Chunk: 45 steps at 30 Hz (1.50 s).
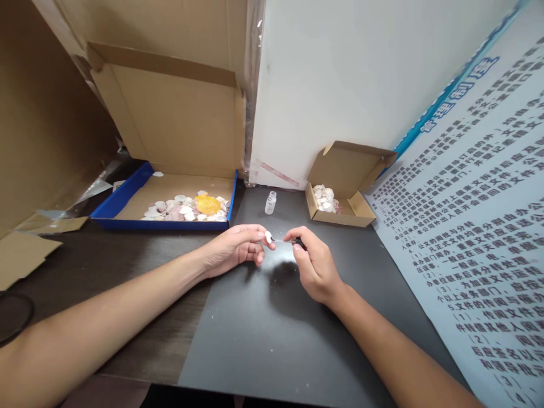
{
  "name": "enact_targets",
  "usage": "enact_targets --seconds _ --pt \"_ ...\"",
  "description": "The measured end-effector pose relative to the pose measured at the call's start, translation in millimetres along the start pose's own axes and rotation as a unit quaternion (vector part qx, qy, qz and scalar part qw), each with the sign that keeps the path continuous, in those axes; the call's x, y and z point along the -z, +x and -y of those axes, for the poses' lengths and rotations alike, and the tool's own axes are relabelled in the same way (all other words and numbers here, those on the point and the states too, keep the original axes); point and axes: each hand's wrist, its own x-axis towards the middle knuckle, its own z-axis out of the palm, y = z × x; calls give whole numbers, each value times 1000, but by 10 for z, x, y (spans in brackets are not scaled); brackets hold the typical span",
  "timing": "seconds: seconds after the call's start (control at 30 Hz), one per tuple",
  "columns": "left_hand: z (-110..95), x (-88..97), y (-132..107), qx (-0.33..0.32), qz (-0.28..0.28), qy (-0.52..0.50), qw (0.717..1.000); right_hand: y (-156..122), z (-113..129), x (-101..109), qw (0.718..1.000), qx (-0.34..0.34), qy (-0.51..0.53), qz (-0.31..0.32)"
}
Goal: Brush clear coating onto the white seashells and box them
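My left hand (237,247) pinches a small white shell (268,237) between thumb and fingertips just above the dark mat (272,340). My right hand (312,262) is closed on a thin brush (284,241), and the brush tip touches the shell. A small clear bottle (270,203) stands uncapped on the mat just behind both hands.
A blue-sided cardboard tray (127,195) with several shells and an orange shell (208,204) sits back left. A small open cardboard box (340,190) holding white shells sits back right. A printed poster (476,238) lies at the right. Cardboard walls stand behind.
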Motion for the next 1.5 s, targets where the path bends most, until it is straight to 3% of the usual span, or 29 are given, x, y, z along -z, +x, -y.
enact_targets --seconds 0.23,0.47,0.87,1.1,1.27,1.37,1.5 --pt "8 0 6 8 -4 -5 1000 -7 14 12 1000 -7 -6 17" --pt "-12 -23 -8 14 -17 24 999 -6 -9 12 1000 -6 6 -24" --pt "-16 -18 -9 4 -6 -6 1000 -10 -3 7 1000 -21 0 0" --pt "-9 -26 -1 7 -23 4 1000 1 15 29 999 -22 -4 -38" --pt "8 -11 5 -1 -26 0 1000 1 15 24 1000 -12 -3 -7" --pt "14 -4 6 -4 -23 -2 1000 7 -3 28 999 -39 -22 -22" --pt "10 -5 5 -2 -23 9 1000 -5 2 28 999 -25 15 -37"
